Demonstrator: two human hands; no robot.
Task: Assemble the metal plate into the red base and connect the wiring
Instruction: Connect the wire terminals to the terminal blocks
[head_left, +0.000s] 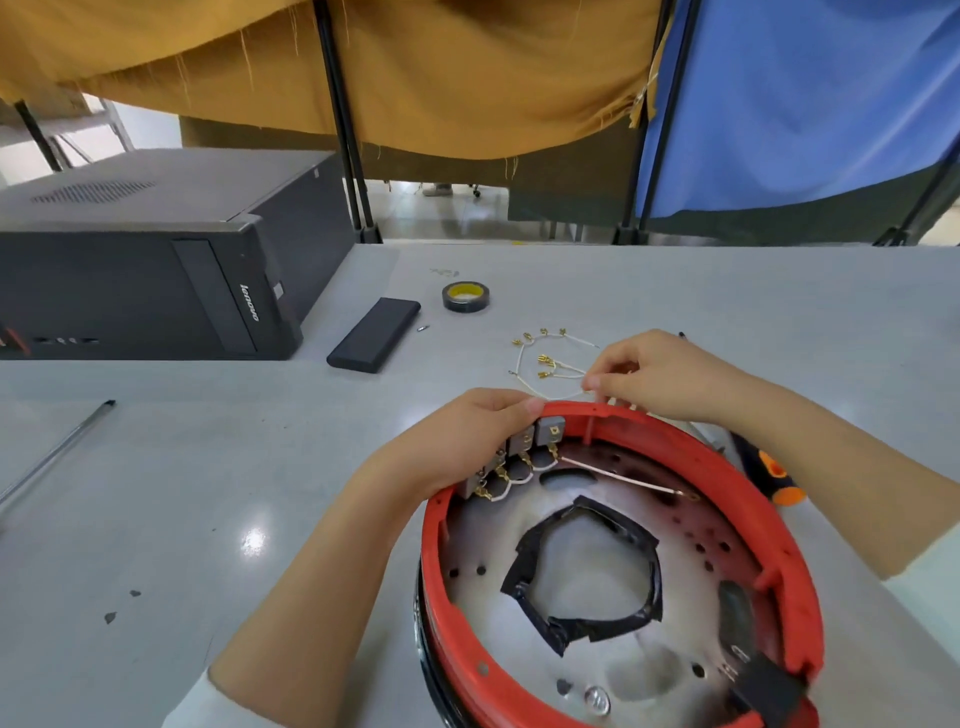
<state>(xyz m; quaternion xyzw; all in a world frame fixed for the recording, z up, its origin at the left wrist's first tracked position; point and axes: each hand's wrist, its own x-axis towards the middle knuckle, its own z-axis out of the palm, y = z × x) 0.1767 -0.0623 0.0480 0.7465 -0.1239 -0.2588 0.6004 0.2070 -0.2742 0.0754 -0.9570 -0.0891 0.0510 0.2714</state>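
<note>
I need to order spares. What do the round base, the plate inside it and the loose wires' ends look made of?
Red base: looks like matte moulded plastic, with ribs along its rim. Plate: dull, stained grey metal with punched holes. Loose wires: white insulation; gold-coloured tips, probably brass.

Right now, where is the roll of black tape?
In the head view the roll of black tape lies flat on the grey table, beyond the hands, just right of the flat black box and behind the loose white wires.
</note>
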